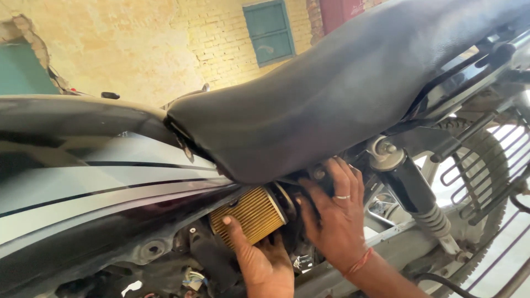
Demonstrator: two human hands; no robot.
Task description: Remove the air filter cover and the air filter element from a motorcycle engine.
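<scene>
A cylindrical yellow pleated air filter (251,214) with a black end rim sits under the black motorcycle seat (342,94), beside the frame. My left hand (262,259) comes up from below and grips the filter, thumb laid on its pleats. My right hand (334,218), with a ring and a red thread at the wrist, lies spread flat over the black housing just right of the filter, fingers reaching up under the seat. What my right palm covers is hidden.
A grey and black striped fuel tank (94,182) fills the left. A rear shock absorber with a spring (425,207), a black metal guard rack (486,165) and the rear wheel are at the right. A brick wall with a teal shutter (269,30) stands behind.
</scene>
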